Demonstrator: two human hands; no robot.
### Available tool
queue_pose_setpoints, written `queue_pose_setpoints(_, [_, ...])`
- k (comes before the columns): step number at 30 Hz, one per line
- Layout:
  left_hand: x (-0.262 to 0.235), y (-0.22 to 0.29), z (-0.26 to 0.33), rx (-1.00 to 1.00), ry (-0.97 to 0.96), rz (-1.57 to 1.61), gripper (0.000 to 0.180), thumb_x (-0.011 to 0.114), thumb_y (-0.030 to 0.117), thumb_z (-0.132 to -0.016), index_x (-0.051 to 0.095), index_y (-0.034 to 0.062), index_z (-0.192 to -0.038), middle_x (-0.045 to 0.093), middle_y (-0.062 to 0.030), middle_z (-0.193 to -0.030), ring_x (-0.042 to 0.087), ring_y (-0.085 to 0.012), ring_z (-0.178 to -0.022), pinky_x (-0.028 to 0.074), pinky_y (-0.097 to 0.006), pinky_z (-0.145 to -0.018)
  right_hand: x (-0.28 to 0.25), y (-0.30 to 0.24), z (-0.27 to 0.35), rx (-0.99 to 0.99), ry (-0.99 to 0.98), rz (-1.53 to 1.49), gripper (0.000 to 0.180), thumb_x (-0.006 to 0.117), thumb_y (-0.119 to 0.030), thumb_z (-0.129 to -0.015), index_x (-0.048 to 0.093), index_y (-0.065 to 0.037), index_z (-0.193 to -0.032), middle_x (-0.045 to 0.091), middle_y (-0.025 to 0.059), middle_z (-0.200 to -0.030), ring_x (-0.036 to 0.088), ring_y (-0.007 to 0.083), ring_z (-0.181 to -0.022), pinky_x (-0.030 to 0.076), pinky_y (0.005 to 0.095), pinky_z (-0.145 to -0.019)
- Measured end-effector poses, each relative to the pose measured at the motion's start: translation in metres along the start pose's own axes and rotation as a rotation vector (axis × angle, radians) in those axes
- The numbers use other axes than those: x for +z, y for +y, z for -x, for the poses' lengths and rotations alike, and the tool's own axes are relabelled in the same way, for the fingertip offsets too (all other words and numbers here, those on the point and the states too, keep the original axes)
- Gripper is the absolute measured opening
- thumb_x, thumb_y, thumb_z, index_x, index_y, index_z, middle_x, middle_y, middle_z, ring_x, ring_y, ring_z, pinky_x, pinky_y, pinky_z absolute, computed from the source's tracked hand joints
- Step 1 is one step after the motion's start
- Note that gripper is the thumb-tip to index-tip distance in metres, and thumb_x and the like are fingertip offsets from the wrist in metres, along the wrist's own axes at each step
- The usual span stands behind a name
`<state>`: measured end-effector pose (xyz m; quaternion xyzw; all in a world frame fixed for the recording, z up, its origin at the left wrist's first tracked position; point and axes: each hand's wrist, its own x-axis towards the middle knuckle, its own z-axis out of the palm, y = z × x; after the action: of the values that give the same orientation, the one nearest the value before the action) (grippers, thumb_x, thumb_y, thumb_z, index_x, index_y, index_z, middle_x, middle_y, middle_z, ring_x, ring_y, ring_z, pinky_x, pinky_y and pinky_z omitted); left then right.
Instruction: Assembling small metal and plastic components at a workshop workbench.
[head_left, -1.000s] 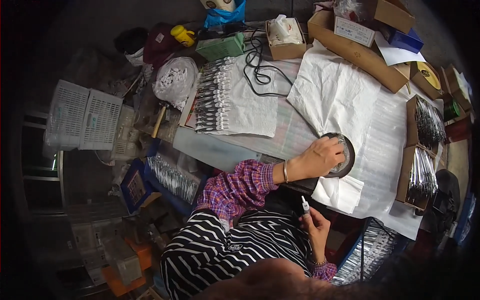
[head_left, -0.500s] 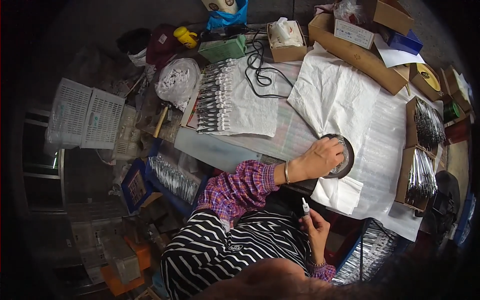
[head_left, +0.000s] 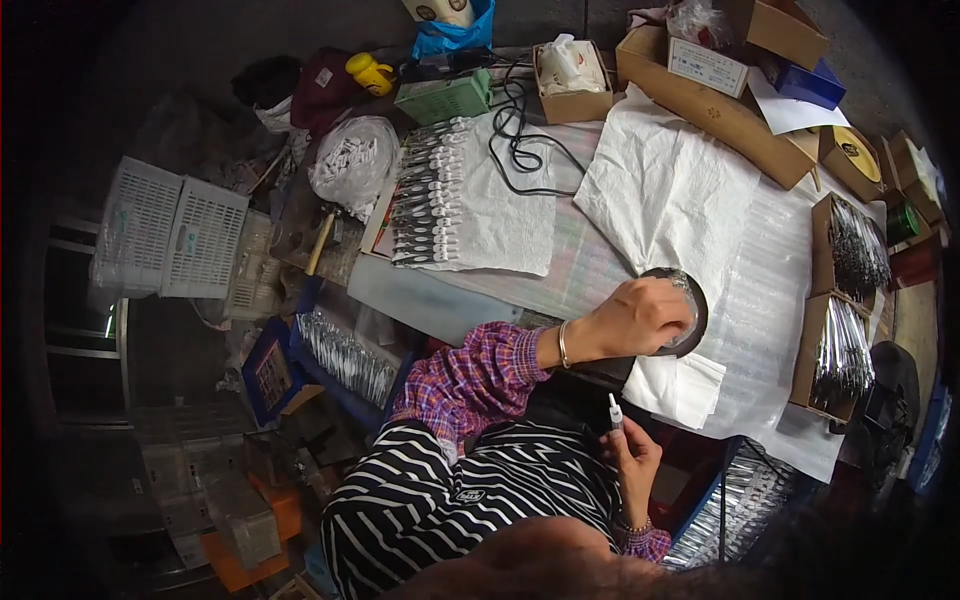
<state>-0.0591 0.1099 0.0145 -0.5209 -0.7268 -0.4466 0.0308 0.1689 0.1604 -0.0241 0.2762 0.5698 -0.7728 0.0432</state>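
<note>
My left hand (head_left: 650, 316), its sleeve purple plaid and a bangle at the wrist, is over a round dark-rimmed dish (head_left: 697, 329). Its fingers are bent together, and whatever they pinch is hidden. Small glinting bits show inside the dish. Lower down, near the table's front edge, my right hand (head_left: 633, 462) grips a small grey piece with a narrow white tip (head_left: 614, 409), pointing upward. Folded white cloth (head_left: 676, 388) lies just below the dish. A row of similar-looking dark-handled, white-tipped pieces (head_left: 428, 195) rests on paper at the back left.
Cartons of shiny slim metal parts (head_left: 842, 350) stand at the right. A crumpled white sheet (head_left: 670, 180) covers the table's middle. A black cable (head_left: 520, 150), a green box (head_left: 445, 97) and a bag of white parts (head_left: 352, 160) sit at the back. Blue trays (head_left: 345, 360) flank me.
My left hand has turned at the wrist and shifted slightly, staying over the dish. My right hand and its piece have moved only a little.
</note>
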Motion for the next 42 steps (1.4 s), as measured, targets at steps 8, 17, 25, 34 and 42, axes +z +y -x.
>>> queue_pose_setpoints(8, [-0.015, 0.027, 0.017, -0.234, -0.191, 0.478, 0.009, 0.069, 0.002, -0.071, 0.065, 0.0025, -0.079, 0.062, -0.0052, -0.072, 0.057, -0.0134, -0.062, 0.044, -0.025, -0.052, -0.007, -0.006, 0.003, -0.016, 0.083, -0.074, 0.027, 0.060, -0.008, -0.089, 0.061, 0.004, -0.112, 0.065, 0.0042, -0.078, 0.055, 0.0059, -0.063, 0.044, 0.0173, -0.056])
queue_pose_setpoints(17, [-0.018, 0.043, 0.050, -0.377, -0.312, 0.405, 0.009, 0.069, 0.002, -0.071, 0.064, 0.0026, -0.078, 0.058, -0.0043, -0.069, 0.053, -0.0125, -0.055, 0.041, -0.025, -0.050, -0.003, -0.014, -0.012, -0.137, 0.134, 0.081, 0.026, 0.060, -0.006, -0.086, 0.062, 0.004, -0.110, 0.068, 0.0066, -0.075, 0.058, 0.0063, -0.059, 0.047, 0.0192, -0.054])
queue_pose_setpoints(25, [-0.013, 0.054, 0.055, -0.383, -0.336, 0.318, 0.010, 0.068, 0.001, -0.070, 0.062, 0.0024, -0.078, 0.058, -0.0071, -0.072, 0.057, -0.0190, -0.061, 0.045, -0.028, -0.053, -0.003, -0.014, -0.006, -0.200, 0.153, 0.093, 0.028, 0.059, -0.005, -0.086, 0.062, 0.003, -0.113, 0.069, 0.0068, -0.076, 0.060, 0.0065, -0.060, 0.048, 0.0191, -0.055])
queue_pose_setpoints(34, [-0.008, 0.053, 0.064, -0.262, -0.278, 0.202, 0.014, 0.071, -0.002, -0.066, 0.064, 0.0013, -0.078, 0.060, -0.0082, -0.074, 0.059, -0.0206, -0.063, 0.045, -0.028, -0.053, -0.007, -0.012, -0.006, -0.150, 0.128, 0.018, 0.029, 0.059, -0.006, -0.087, 0.061, 0.002, -0.114, 0.069, 0.0067, -0.076, 0.059, 0.0058, -0.059, 0.048, 0.0186, -0.054])
queue_pose_setpoints(42, [-0.004, 0.056, 0.066, -0.208, -0.283, 0.121, 0.013, 0.070, -0.001, -0.066, 0.061, 0.0013, -0.075, 0.060, -0.0098, -0.073, 0.059, -0.0261, -0.067, 0.046, -0.033, -0.058, -0.006, -0.013, -0.004, -0.237, 0.145, 0.088, 0.028, 0.060, -0.004, -0.086, 0.061, 0.003, -0.113, 0.069, 0.0084, -0.078, 0.061, 0.0072, -0.061, 0.049, 0.0195, -0.054])
